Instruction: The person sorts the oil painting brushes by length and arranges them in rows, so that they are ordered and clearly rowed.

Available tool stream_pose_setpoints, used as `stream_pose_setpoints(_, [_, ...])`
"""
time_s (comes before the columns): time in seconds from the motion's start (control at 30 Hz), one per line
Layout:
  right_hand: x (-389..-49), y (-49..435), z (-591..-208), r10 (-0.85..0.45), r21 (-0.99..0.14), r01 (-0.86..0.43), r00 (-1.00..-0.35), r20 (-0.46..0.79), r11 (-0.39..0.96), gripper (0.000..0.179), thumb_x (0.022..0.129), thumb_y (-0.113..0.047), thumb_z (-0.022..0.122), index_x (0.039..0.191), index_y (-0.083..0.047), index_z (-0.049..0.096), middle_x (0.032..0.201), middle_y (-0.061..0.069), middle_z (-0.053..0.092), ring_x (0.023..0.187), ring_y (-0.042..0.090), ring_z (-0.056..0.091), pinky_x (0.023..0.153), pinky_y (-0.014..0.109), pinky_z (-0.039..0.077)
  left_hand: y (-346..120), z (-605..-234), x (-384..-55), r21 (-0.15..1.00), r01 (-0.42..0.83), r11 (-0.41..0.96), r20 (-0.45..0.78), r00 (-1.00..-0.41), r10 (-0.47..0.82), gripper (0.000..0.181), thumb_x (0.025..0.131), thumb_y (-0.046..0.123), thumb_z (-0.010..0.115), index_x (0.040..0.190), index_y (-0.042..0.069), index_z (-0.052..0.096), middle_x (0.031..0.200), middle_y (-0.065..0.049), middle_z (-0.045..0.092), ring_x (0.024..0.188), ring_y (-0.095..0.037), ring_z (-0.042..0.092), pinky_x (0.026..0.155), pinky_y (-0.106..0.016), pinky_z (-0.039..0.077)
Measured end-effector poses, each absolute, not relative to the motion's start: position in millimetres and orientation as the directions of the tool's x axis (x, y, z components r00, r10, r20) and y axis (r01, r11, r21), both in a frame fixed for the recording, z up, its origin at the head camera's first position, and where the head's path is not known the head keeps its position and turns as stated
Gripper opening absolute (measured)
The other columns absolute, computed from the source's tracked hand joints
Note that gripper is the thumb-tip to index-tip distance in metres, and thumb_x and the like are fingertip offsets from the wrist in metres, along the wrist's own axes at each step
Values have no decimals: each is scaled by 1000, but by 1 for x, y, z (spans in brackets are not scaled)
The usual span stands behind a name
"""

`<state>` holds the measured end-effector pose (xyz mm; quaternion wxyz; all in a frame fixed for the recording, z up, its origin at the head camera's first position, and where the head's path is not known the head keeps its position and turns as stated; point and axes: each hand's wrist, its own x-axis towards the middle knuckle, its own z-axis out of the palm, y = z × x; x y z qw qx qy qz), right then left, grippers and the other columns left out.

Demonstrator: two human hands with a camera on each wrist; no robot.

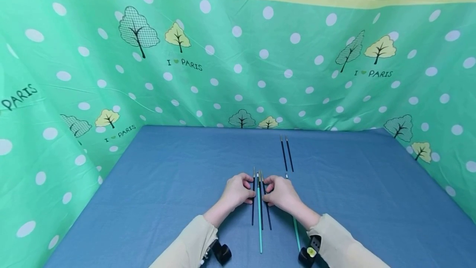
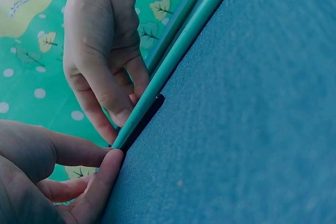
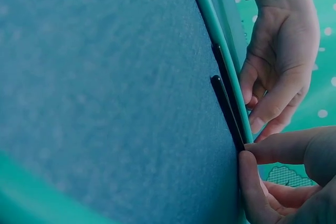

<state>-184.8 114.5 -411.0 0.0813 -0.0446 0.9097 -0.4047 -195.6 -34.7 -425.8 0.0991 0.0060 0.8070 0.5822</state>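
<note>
Several thin paintbrushes lie side by side between the two hands, tips pointing away. My left hand (image 1: 237, 190) pinches the black-handled paintbrush (image 1: 253, 212) at the left of the group between thumb and finger. On the other side, the right hand (image 1: 281, 193) pinches the rightmost black paintbrush (image 3: 224, 100), which slants slightly. A longer green paintbrush (image 1: 260, 226) and another black paintbrush (image 1: 262, 214) lie between these two. In the left wrist view the green handle (image 2: 181, 51) partly covers the dark one by the left fingertips.
A second green paintbrush (image 1: 296, 228) passes under the right wrist, its middle hidden. Farther back, two black paintbrushes (image 1: 284, 154) lie nearly parallel on the blue cloth-covered table (image 1: 167, 177). A green dotted curtain (image 1: 223, 53) stands behind and at both sides.
</note>
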Motion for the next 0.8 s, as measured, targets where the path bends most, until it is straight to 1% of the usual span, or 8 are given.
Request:
stream_pose_setpoints(0.23, [-186,113,-409,-161,-725,-34,-981,-106,688,41,70,2,69,109,4,57,72,6,52,49,11,57,45,23,52,-35,-426,-195,940,-104,325,-153,-980,129,35,71,-10,68,104,-3,58,81,-12,50,47,-12,55,45,-25,55])
stream_pose_setpoints(0.6, [-191,113,-407,-145,-724,15,-977,-158,690,39,70,1,70,106,2,57,71,5,54,48,12,56,45,24,52,-35,-426,-194,937,-104,335,-154,-980,127,35,71,-9,68,104,-2,58,81,-11,50,48,-13,55,45,-25,55])
stream_pose_setpoints(0.8, [-194,117,-406,-171,-738,22,-968,-184,674,38,71,0,69,107,2,57,71,6,55,48,13,57,45,24,53,-34,-426,-195,936,-109,336,-158,-980,124,35,71,-9,68,104,-2,59,81,-11,50,47,-12,55,45,-25,55])
